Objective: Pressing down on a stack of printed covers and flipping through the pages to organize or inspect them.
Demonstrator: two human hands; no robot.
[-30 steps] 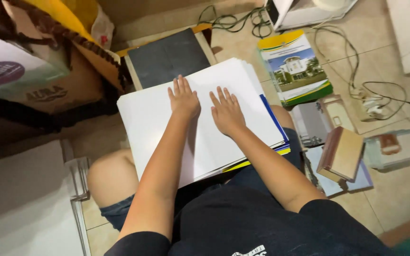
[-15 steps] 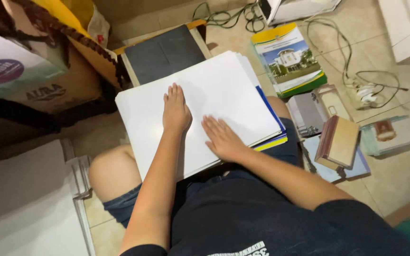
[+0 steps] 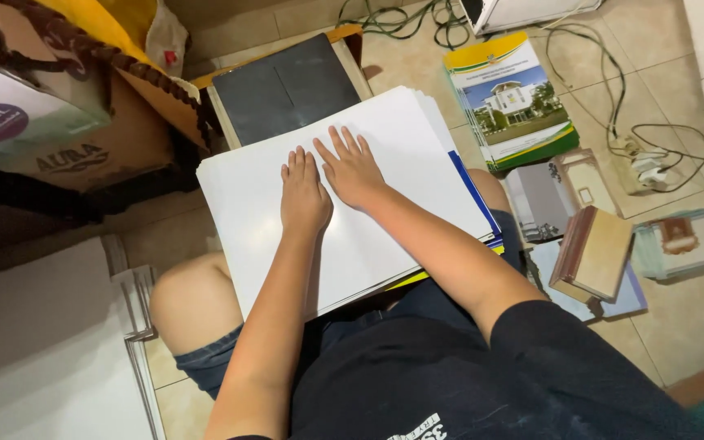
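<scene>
Tiled floor, papers on my lap.
My left hand [image 3: 304, 195] and right hand [image 3: 355, 169] lie open and flat, side by side, on the white sheets [image 3: 344, 204] stacked across my knees; booklets [image 3: 515, 102] sit right.

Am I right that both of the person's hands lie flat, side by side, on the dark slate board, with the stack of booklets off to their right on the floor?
Not quite: the head view shows the left hand and right hand flat, side by side, on the white sheets on the lap. The dark slate board lies beyond them, untouched. The stack of booklets is indeed on the floor to their right.
</scene>
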